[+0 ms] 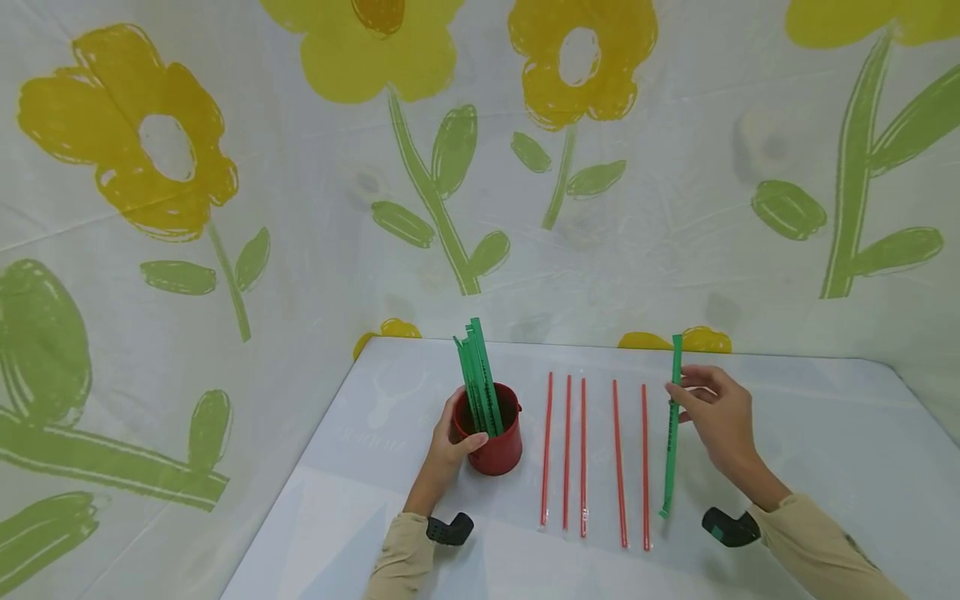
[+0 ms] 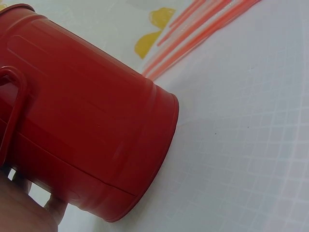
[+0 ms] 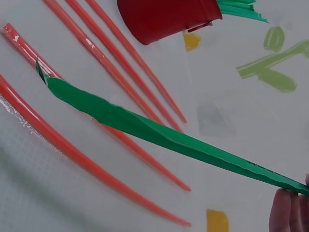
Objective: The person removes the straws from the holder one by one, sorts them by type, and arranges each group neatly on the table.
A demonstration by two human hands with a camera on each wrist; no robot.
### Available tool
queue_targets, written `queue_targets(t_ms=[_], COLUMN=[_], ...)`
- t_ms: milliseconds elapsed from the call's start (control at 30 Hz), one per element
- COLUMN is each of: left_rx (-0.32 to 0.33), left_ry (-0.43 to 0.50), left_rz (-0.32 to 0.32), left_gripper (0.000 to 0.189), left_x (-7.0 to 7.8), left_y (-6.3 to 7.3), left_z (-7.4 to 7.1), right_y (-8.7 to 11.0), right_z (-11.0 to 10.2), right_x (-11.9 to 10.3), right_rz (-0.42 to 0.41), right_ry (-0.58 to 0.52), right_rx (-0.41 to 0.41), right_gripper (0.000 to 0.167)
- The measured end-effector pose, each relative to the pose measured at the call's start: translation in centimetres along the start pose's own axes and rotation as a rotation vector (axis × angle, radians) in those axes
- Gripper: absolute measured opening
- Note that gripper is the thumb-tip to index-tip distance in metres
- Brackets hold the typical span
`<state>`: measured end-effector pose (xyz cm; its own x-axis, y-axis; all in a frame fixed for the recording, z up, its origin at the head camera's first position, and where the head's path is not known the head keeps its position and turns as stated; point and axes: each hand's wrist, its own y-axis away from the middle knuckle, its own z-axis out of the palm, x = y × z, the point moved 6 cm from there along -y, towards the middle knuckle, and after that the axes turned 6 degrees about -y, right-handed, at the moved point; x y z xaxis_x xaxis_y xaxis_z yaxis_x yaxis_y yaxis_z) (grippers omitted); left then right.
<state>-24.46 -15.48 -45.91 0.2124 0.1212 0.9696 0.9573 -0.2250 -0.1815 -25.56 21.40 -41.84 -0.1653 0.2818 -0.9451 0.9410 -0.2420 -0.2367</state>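
Observation:
My left hand (image 1: 447,458) grips a red metal bucket (image 1: 498,454), its thumb over the near rim. Several green paper-wrapped straws (image 1: 480,379) stand in the bucket, leaning to the left. Between thumb and fingers my right hand (image 1: 716,412) pinches one green paper-wrapped straw (image 1: 672,450), held nearly upright in the head view. In the right wrist view this wrapped straw (image 3: 169,137) crosses above red straws. The bucket's side (image 2: 91,111) fills much of the left wrist view, with its small handle at the left edge.
Several red straws in clear wrappers (image 1: 583,458) lie roughly parallel on the white table (image 1: 825,433), between the bucket and my right hand. A flower-printed cloth (image 1: 645,250) hangs behind the table. A black wrist device (image 1: 731,527) sits on each wrist.

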Motion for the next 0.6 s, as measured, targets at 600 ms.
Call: queue_targets(t_ms=[600], left_rx=[-0.001], left_ry=[-0.004], left_rz=[-0.011], left_gripper=[0.068], left_x=[-0.3], left_y=[-0.1], left_z=[-0.1], right_y=[-0.6], right_z=[-1.1], right_x=[6.0], right_rz=[0.148], right_ry=[0.069], right_rx=[-0.033], right_gripper=[0.046])
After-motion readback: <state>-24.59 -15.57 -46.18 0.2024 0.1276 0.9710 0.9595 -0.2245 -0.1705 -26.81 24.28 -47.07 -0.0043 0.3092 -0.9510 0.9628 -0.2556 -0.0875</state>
